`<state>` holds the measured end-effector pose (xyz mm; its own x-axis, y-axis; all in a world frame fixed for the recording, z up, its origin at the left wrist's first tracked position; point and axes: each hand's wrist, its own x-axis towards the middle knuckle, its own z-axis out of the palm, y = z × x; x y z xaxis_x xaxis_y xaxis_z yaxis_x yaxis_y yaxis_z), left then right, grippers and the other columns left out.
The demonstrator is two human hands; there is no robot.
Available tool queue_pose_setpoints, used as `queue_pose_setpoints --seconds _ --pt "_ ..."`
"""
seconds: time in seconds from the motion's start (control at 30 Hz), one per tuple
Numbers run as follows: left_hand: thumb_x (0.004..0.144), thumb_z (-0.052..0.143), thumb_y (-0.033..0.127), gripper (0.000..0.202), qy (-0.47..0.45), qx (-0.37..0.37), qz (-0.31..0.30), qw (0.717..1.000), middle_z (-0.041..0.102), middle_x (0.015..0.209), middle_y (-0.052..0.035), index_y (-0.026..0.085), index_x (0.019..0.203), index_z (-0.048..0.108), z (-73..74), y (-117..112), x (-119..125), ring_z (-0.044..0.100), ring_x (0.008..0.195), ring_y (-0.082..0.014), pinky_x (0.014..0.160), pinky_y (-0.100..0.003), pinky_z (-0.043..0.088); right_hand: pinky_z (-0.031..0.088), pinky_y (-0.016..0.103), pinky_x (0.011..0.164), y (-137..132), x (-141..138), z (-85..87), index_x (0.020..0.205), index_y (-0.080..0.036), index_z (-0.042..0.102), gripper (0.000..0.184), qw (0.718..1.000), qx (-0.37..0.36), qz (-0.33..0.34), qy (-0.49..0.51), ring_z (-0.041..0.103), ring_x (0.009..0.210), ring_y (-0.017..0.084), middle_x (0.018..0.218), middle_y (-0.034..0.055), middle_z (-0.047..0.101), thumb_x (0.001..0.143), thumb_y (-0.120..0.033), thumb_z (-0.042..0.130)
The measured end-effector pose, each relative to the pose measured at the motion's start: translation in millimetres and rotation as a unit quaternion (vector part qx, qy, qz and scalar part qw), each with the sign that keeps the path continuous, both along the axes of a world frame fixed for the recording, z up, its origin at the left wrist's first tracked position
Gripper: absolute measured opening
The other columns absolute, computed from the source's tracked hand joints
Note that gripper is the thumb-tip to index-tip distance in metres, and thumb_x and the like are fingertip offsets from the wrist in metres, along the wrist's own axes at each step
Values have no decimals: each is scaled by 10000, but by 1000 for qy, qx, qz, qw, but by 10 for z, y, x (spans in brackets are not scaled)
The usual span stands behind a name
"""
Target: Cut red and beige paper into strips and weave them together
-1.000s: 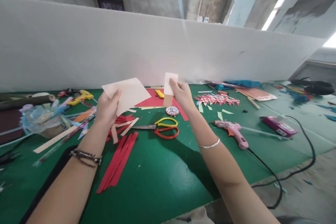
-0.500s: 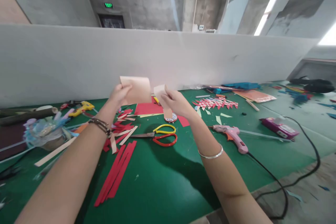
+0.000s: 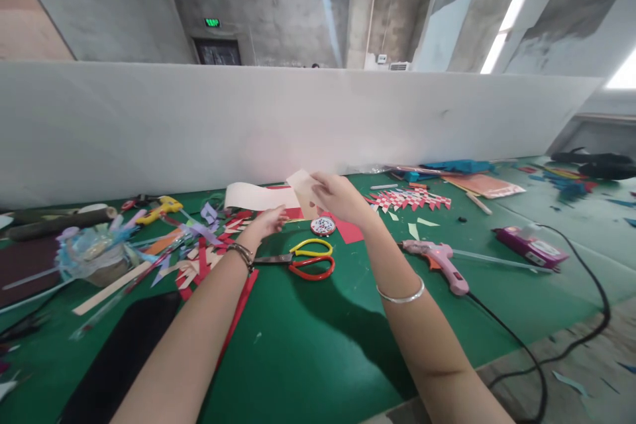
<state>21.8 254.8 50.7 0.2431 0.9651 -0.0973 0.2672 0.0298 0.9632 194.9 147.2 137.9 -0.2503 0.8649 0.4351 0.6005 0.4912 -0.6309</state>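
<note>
My right hand (image 3: 340, 197) pinches a small cream piece of paper (image 3: 301, 187), held up above the table. A larger curled cream sheet of paper (image 3: 256, 196) lies at the back, against the white partition. In front of that sheet is my left hand (image 3: 267, 224), its fingers loosely apart and nothing visible in them. Just right of my left hand, scissors (image 3: 312, 260) with one yellow and one red handle lie on the green table. A round, speckled disc (image 3: 322, 226) sits under my right hand, beside a red piece of paper (image 3: 348, 230).
Red and cream strips (image 3: 209, 258) are heaped left of the scissors. A pink glue gun (image 3: 442, 261) with its cord lies at right, near a purple box (image 3: 529, 242). Checkered woven paper (image 3: 410, 199) lies behind it. A black object (image 3: 124, 351) is by my left forearm.
My left hand has let go of the larger cream sheet, which now rests at the back, and has come lower and to the right. My right hand still holds its piece.
</note>
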Motion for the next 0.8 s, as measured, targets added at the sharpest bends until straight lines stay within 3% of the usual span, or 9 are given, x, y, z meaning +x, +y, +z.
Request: queue_pose_setpoints --seconds 0.13,0.27,0.33,0.4,0.5,0.6,0.7,0.8 --pt "744 600 375 281 50 47 -13 998 652 870 -90 126 871 630 236 -118 -72 593 851 -217 706 -316 465 276 225 527 -11 45 -17 706 -156 516 204 992 7 34 -122 394 518 88 599 -3 510 764 -67 341" --pt "820 419 454 376 36 167 -55 984 605 1132 -42 231 1073 585 632 -462 -158 517 1065 -181 858 -272 389 262 224 518 -81 16 -15 648 -162 518 177 982 -30 93 -162 393 513 80 605 -8 511 750 -86 395" --pt "818 403 463 405 89 265 -174 944 577 1195 -54 231 1101 577 780 -692 -166 503 1085 -203 886 -296 367 265 222 516 -148 -28 15 666 -161 544 175 983 -32 113 -141 409 509 75 616 -7 529 760 -103 408" --pt "790 468 435 337 184 349 -224 891 644 1054 -41 233 1017 613 855 -883 -168 555 957 -199 883 -320 354 267 223 517 -224 -74 58 678 -159 568 185 983 -24 120 -135 406 499 72 597 -10 525 771 -111 416" --pt "809 454 392 258 307 450 -200 814 672 765 -6 230 880 641 849 -1016 -192 563 721 -159 892 -353 308 255 231 517 -320 -103 104 661 -160 587 211 982 2 94 -165 381 493 79 546 -13 498 790 -131 422" --pt "835 395 363 300 387 475 -164 773 606 589 -13 214 753 642 772 -1022 -261 514 604 -151 701 -290 348 246 240 520 -380 -63 104 650 -167 603 260 980 44 41 -188 373 512 92 573 3 517 814 -153 402" --pt "845 364 324 319 418 461 -183 761 562 561 -10 212 689 619 699 -1037 -367 480 552 -143 565 -256 308 285 239 552 -435 29 76 877 -201 657 293 982 63 24 -174 444 563 107 677 15 593 844 -169 367" --pt "867 319 300 316 391 437 -222 779 613 716 -27 207 824 618 660 -1108 -504 526 646 -149 595 -246 346 331 234 586 -505 149 17 1061 -236 632 348 988 49 62 -132 521 644 116 775 15 644 869 -192 346"
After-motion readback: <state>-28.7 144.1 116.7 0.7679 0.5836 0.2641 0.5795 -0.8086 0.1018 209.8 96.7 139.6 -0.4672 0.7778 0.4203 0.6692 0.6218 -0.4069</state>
